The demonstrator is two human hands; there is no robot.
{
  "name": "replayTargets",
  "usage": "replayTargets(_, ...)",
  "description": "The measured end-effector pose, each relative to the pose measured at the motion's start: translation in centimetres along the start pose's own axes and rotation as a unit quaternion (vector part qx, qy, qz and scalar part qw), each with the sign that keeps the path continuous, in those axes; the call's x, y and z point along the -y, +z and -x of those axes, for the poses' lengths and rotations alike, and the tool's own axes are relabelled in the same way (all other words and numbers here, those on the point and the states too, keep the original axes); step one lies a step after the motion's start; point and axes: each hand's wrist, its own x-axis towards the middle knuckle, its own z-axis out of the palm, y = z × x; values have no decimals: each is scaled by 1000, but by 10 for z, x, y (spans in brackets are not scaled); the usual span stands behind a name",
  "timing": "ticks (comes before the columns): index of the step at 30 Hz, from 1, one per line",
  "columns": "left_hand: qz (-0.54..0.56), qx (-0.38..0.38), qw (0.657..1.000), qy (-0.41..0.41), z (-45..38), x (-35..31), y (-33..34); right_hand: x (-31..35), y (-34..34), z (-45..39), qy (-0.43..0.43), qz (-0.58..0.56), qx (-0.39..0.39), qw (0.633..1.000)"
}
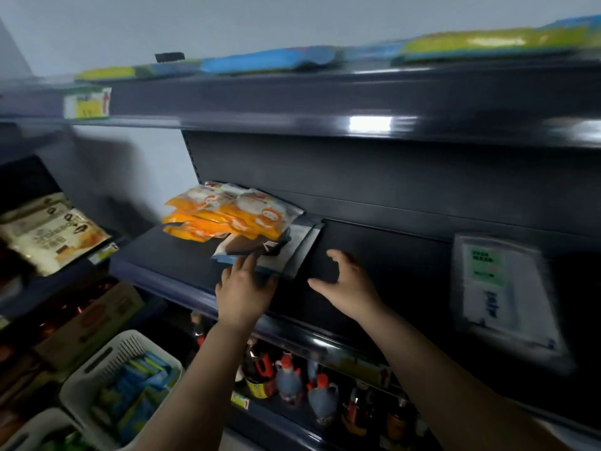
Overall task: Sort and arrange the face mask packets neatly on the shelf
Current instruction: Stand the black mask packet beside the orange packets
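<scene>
I see my left hand (245,286) on the dark shelf (169,255), its fingers laid on the front edge of the grey and dark packets (276,252) — whether they pinch the packets or only press them, I cannot tell. These packets lie flat on the shelf, and the orange packets (227,214) are piled on their back part, a little to the left. My right hand (346,283) is just beside, to the right, above bare shelf; its fingers are spread and loosely bent, holding nothing. A pale packet (507,288) lies well apart on the right. Below left stands a white basket (97,369) with blue and green packets (143,382). Everything is blurred.
</scene>
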Motion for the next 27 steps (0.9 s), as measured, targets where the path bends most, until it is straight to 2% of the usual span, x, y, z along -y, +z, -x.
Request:
replayTargets(3,13,13,1000,-7,-28,30,-7,15,25,-19,56,-59,8,997)
replayTargets(7,47,45,998,-8,-64,62,-11,27,52,-47,115,-134,-34,984)
replayTargets(11,72,91,993,3,-90,83,-8,36,73,-70,179,-232,-86,952)
replayTargets(14,105,113,988,7,-104,91,-7,42,79,-83,218,-314,-139,914)
replayTargets(19,116,131,982,67,-112,97,-5,49,82,-94,303,-308,-153,888)
replayTargets(24,131,134,978,96,-113,102,-9,57,85,-99,327,-322,-135,878)
replayTargets(27,144,140,973,114,-114,107,-11,58,86,-101,320,-311,-162,880)
